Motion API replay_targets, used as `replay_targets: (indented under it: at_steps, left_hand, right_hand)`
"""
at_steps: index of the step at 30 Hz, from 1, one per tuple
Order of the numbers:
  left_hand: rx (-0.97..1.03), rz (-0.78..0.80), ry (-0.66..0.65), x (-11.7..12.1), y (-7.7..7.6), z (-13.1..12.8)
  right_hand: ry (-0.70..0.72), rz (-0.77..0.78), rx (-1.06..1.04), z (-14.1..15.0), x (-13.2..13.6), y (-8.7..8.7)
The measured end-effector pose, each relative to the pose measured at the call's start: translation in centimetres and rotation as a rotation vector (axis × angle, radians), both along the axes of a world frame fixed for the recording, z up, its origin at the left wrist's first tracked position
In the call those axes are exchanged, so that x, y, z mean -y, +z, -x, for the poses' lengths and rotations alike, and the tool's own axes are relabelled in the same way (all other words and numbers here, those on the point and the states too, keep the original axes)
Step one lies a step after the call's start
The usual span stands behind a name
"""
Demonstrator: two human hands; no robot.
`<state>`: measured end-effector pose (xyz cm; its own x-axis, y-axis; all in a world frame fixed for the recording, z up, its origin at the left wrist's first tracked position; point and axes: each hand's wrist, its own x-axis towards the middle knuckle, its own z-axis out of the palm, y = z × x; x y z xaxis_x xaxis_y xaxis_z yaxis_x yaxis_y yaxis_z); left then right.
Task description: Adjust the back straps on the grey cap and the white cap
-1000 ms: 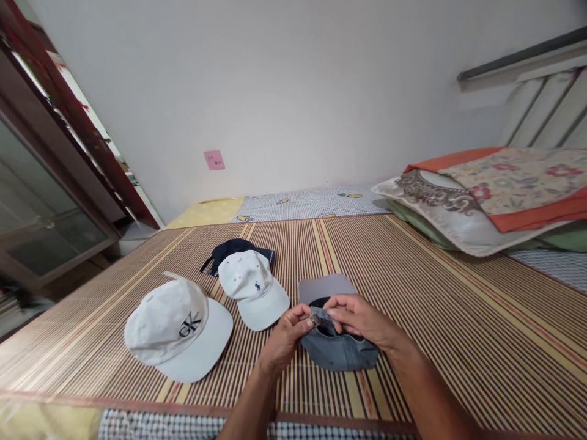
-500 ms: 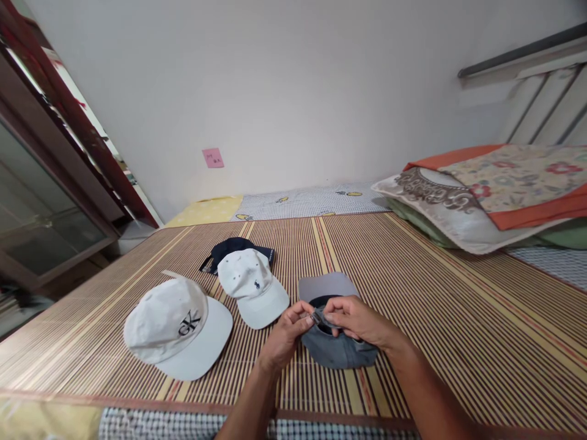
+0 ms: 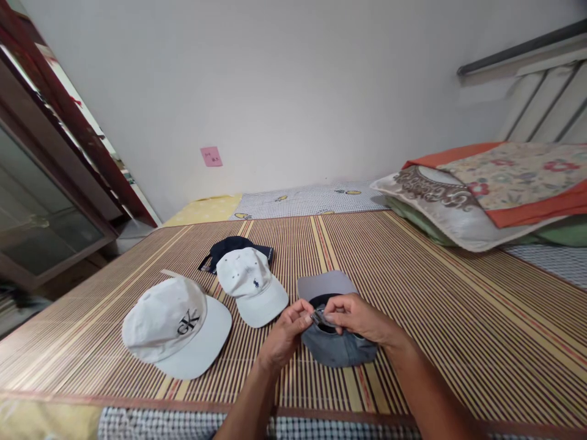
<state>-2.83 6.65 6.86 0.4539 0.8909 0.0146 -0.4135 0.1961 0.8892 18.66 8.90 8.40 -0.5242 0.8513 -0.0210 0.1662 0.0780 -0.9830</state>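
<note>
A grey cap lies on the striped mat, its brim pointing away from me and its back opening facing me. Over that opening, my left hand pinches one end of the cap's back strap, where a small buckle seems to sit. My right hand pinches the same strap from the other side, thumb and fingers together. The fingers partly hide the strap and buckle. Left of my hands rest a white cap with a small dark logo, a white cap with black letters and a dark navy cap behind.
The striped bamboo mat covers the bed. Pillows with a floral orange-edged cover are stacked at the right. A white wall bearing a pink note rises behind. A glass-door cabinet stands at the far left.
Almost nothing differs. My right fingers have shifted very slightly on the strap; the caps lie as before, and the view has moved a touch.
</note>
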Motion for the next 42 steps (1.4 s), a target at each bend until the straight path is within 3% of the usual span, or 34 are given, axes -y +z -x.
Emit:
replay_targets:
  at_steps: [13, 28, 42]
  left_hand:
    - [0.006, 0.033, -0.056, -0.2, -1.0, 0.1]
    - [0.022, 0.064, -0.053, 0.1, -0.6, -0.8]
    - [0.144, 0.106, 0.002, -0.1, -1.9, -1.7]
  right_hand:
    - [0.02, -0.104, -0.015, -0.7, 0.2, 0.2]
    - [-0.002, -0.104, -0.05, 0.1, 0.7, 1.4]
    - [0.039, 0.056, -0.163, -0.1, 0.5, 0.5]
